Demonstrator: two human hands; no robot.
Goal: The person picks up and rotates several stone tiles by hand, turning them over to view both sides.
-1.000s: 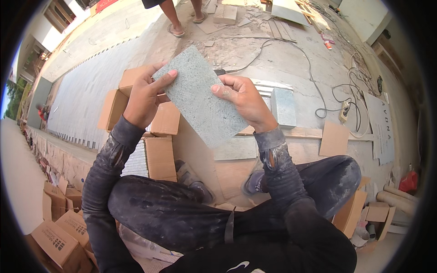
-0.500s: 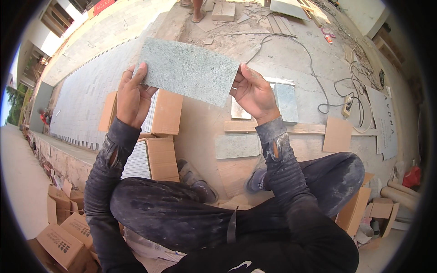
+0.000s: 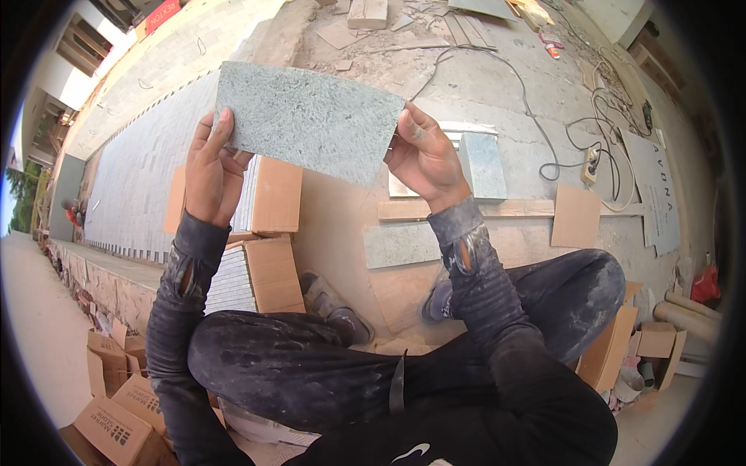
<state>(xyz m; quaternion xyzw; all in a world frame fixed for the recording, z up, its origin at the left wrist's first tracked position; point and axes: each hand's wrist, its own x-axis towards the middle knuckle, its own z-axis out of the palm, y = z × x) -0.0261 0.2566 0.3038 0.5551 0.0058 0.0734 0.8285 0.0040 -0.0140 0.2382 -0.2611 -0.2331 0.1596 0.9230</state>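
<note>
Between my two hands I hold up a rectangular grey-green stone tile [image 3: 307, 120], its speckled face toward me and its right end tilted lower. My left hand [image 3: 214, 167] grips the left end, thumb on the face and fingers behind. At the right end my right hand [image 3: 427, 159] pinches the edge, thumb in front. Below it, another grey-green tile [image 3: 400, 245] lies flat on the ground by my foot. A stack of tiles [image 3: 483, 167] stands beyond my right wrist. Under my left forearm are cardboard boxes [image 3: 272, 276] packed with tiles on edge.
A wooden plank [image 3: 536, 208] lies across the ground, with a cardboard piece [image 3: 576, 216] against it. Black cable [image 3: 536, 140] snakes to a power strip [image 3: 590, 167] at right. Opened cartons [image 3: 113, 427] sit at lower left. Broken rubble [image 3: 350, 35] covers the far ground.
Both hands have moved slightly left with the tile, which now appears a bit larger. The view has shifted a little, and the person's feet at the top are out of sight.
</note>
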